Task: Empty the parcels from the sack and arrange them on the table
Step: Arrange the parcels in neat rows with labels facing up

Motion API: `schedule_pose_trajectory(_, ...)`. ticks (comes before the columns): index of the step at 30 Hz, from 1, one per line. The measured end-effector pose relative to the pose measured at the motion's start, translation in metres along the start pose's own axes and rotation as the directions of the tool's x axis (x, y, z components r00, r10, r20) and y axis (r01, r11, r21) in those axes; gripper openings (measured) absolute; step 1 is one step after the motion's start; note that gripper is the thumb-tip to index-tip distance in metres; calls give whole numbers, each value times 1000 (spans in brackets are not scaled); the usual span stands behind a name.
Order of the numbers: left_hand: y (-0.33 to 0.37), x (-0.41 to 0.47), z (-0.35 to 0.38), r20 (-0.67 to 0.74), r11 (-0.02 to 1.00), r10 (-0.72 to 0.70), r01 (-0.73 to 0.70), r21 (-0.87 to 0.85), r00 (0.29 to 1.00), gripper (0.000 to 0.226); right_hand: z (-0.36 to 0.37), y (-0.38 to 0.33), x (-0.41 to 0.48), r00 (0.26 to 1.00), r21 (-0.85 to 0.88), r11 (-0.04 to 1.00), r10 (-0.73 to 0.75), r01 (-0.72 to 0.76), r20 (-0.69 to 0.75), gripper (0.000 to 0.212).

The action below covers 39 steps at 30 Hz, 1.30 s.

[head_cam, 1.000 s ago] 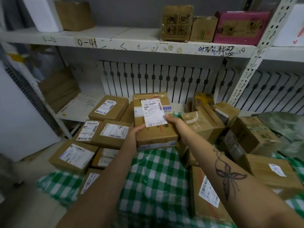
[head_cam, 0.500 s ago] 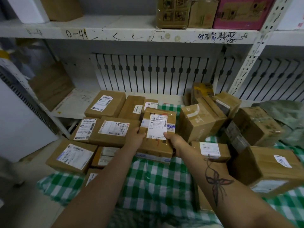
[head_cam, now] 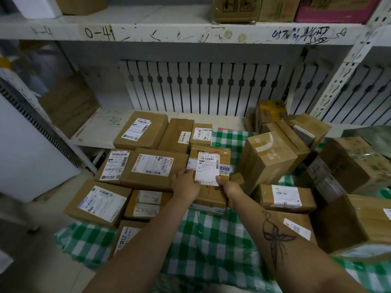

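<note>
Both my hands hold a brown cardboard parcel [head_cam: 209, 157] with a white shipping label, low over the green-and-white checked cloth [head_cam: 211, 240]. My left hand [head_cam: 185, 185] grips its near left edge and my right hand [head_cam: 227, 187] grips its near right edge. The parcel lies label up, right beside a row of flat labelled parcels [head_cam: 153, 168] on its left. A taller taped box [head_cam: 267, 159] stands just to its right.
Several more parcels lie at the left [head_cam: 99, 203] and pile up at the right [head_cam: 359, 225]. A white metal shelf [head_cam: 190, 30] with boxes on it runs overhead, its slotted upright [head_cam: 342, 75] at the right. A white appliance [head_cam: 25, 149] stands at the left.
My hands have lowered the parcel from chest height down and away, bringing it beside the row of arranged parcels. My view has tipped downward with it.
</note>
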<state>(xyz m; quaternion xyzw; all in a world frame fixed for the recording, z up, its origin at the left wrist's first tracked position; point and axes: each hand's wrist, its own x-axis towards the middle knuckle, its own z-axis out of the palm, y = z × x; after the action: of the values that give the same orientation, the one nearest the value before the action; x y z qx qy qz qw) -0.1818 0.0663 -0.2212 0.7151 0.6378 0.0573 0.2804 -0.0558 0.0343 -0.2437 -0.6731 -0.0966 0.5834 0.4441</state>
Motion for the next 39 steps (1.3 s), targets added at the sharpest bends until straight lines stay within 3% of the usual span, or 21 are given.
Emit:
schedule_pose_trajectory(8, -1, 12, 6, 36, 999, 41, -41, -16, 999, 44, 2, 1, 15, 998, 5, 999, -35, 35, -47, 43)
schedule_pose_trajectory(14, 9, 26, 5, 49, 998, 66, -66, 4, 997, 47, 3, -7, 21, 998, 4, 1000, 12, -12, -54, 36)
schedule_pose_trajectory(17, 17, 33, 6, 24, 999, 52, -52, 8, 998, 50, 7, -17, 22, 975, -253, 965, -113, 62, -190, 38)
schedule_pose_trajectory(20, 28, 37, 10, -12, 993, 100, -101, -56, 995, 48, 8, -34, 11, 870, -552, 796, -434, 248, -235, 27)
schedule_pose_trajectory(24, 55, 38, 18, -7, 956, 217, -214, -202, 976, 46, -2, -60, -9, 705, -627, 640, -681, 444, -196, 22)
schedule_pose_trajectory(27, 80, 34, 24, -2, 921, 266, -255, -294, 964, 47, -14, -73, -23, 635, -700, 526, -761, 483, -133, 21)
schedule_pose_trajectory(29, 94, 36, 28, -34, 911, 322, -320, -260, 946, 44, -17, -79, -32, 596, -727, 451, -799, 518, -71, 22)
schedule_pose_trajectory(31, 109, 36, 34, -63, 899, 316, -320, -300, 947, 42, -26, -86, -40, 512, -760, 363, -858, 538, -48, 24)
schedule_pose_trajectory(33, 117, 31, 36, -35, 843, 309, -291, -453, 950, 44, -39, -96, -47, 411, -834, 298, -907, 464, -95, 26)
schedule_pose_trajectory(34, 120, 28, 37, -18, 788, 306, -264, -556, 952, 48, -47, -101, -49, 399, -868, 316, -904, 384, -153, 29)
schedule_pose_trajectory(35, 123, 24, 36, 4, 744, 283, -217, -632, 959, 50, -56, -106, -48, 427, -887, 369, -874, 278, -231, 34)
schedule_pose_trajectory(37, 130, 21, 36, 88, 706, 216, -93, -702, 972, 50, -73, -116, -43, 563, -877, 477, -739, 49, -371, 49)
schedule_pose_trajectory(39, 140, 20, 38, 215, 690, 136, 63, -721, 967, 54, -85, -121, -36, 691, -841, 539, -589, -49, -419, 60)
